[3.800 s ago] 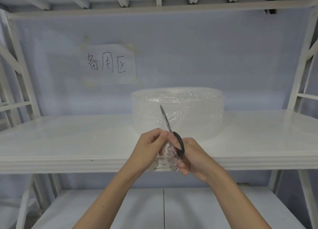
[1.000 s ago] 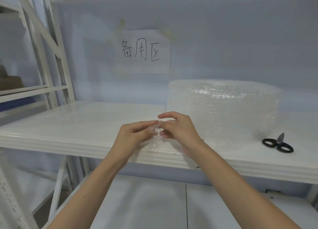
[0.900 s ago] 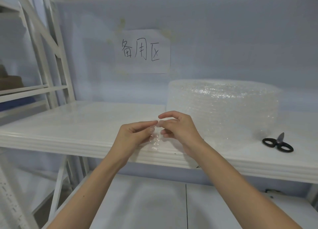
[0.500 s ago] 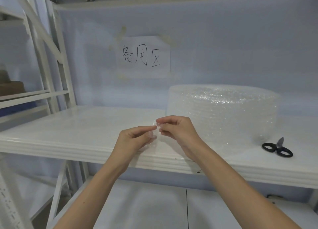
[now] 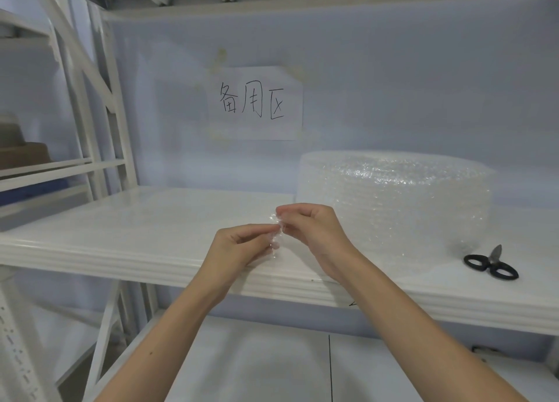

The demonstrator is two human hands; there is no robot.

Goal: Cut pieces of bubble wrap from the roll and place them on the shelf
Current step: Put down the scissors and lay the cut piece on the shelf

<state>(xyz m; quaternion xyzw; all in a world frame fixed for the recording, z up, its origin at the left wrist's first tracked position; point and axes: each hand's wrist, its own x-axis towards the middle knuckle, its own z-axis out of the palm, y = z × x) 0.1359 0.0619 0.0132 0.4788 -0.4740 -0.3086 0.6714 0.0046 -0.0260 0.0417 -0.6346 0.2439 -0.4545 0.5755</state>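
Observation:
A small clear piece of bubble wrap (image 5: 276,230) is pinched between both hands above the front of the white shelf (image 5: 136,229). My left hand (image 5: 239,247) holds its lower edge and my right hand (image 5: 314,229) grips its top. The big roll of bubble wrap (image 5: 396,202) lies on its flat side on the shelf just right of my hands. Black-handled scissors (image 5: 491,265) lie shut on the shelf to the right of the roll, untouched.
A paper sign with handwritten characters (image 5: 255,102) is taped to the back wall. White rack uprights (image 5: 90,99) stand at the left, with a neighbouring rack holding a brown box (image 5: 22,153). A lower shelf (image 5: 257,365) lies beneath my arms.
The scissors left my right hand and now lie on the shelf right of the roll. Over the last second both hands keep working the small piece, lifting it slightly.

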